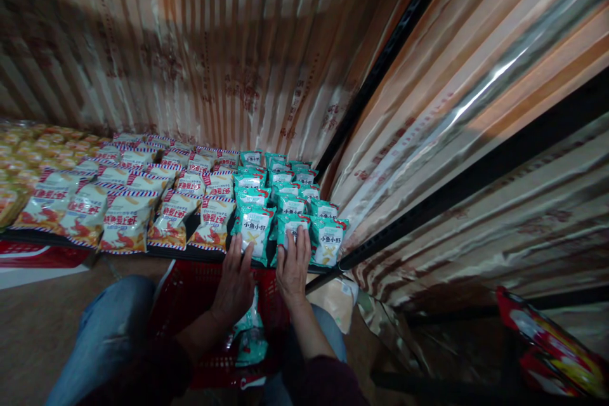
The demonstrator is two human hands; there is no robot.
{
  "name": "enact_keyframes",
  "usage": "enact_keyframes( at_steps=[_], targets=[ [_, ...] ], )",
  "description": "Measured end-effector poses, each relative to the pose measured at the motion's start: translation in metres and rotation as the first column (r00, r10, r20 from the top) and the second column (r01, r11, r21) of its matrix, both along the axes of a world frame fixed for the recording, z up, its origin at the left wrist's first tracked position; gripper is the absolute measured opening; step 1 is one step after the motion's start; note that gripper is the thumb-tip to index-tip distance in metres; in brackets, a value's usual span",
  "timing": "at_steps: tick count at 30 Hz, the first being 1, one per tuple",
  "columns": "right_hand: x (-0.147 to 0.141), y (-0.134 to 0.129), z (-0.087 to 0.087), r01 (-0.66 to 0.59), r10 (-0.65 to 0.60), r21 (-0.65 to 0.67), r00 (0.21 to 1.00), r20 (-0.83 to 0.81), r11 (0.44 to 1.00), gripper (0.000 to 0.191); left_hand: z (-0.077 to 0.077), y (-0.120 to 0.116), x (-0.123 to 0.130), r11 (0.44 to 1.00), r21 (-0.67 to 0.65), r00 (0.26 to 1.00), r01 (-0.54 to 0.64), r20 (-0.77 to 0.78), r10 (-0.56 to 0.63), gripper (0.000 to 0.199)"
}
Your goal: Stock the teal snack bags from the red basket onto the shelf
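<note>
Several teal-and-white snack bags (328,240) stand upright in rows at the right end of a low black shelf (137,250). My left hand (234,280) lies with its fingers stretched against the lower front of the leftmost front teal bag (255,226). Against the middle front teal bag (288,226) rest the extended fingers of my right hand (294,265). Neither hand wraps around a bag. Below my arms, a red plastic basket (178,295) sits between my knees and holds more teal bags (252,344), partly hidden by my left arm.
White shrimp snack bags (124,219) with striped edges fill the shelf's middle, and yellow packets (52,152) its left end. Black metal posts (380,54) stand by striped plastic sheeting (228,44). Red packages (552,342) lie at lower right.
</note>
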State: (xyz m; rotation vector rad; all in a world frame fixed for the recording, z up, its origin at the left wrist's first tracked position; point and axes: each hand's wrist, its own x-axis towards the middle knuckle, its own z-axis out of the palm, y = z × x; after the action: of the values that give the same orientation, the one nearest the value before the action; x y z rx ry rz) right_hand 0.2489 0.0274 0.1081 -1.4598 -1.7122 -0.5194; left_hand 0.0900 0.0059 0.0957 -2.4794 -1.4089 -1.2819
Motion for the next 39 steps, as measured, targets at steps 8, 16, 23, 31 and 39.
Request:
enact_keyframes(
  at_steps=[8, 16, 23, 31, 39],
  targets=[
    [0.001, 0.008, -0.005, -0.016, 0.016, 0.002, 1.0, -0.022, 1.0, 0.049, -0.002, 0.001, 0.0, 1.0, -0.011, 1.0, -0.001, -0.005, 0.001, 0.07],
    [0.003, -0.001, -0.006, -0.007, 0.006, -0.022, 0.999, -0.052, 1.0, 0.052, 0.0, 0.0, -0.003, 1.0, -0.007, 1.0, 0.018, 0.012, -0.018, 0.074],
    [-0.002, -0.011, -0.014, 0.047, -0.05, -0.098, 0.998, -0.035, 0.994, 0.057, -0.003, 0.0, -0.004, 0.999, -0.017, 0.999, 0.03, 0.023, -0.03, 0.074],
    [-0.004, 0.006, -0.009, 0.018, -0.017, 0.012, 0.993, -0.118, 1.0, 0.057, -0.001, 0.0, -0.007, 0.999, -0.016, 0.999, 0.04, 0.012, -0.04, 0.071],
    [-0.002, 0.02, -0.005, 0.07, -0.064, 0.026, 0.979, -0.191, 0.997, 0.055, -0.004, 0.002, -0.002, 0.999, -0.005, 0.999, 0.034, 0.009, -0.034, 0.068]
  ],
)
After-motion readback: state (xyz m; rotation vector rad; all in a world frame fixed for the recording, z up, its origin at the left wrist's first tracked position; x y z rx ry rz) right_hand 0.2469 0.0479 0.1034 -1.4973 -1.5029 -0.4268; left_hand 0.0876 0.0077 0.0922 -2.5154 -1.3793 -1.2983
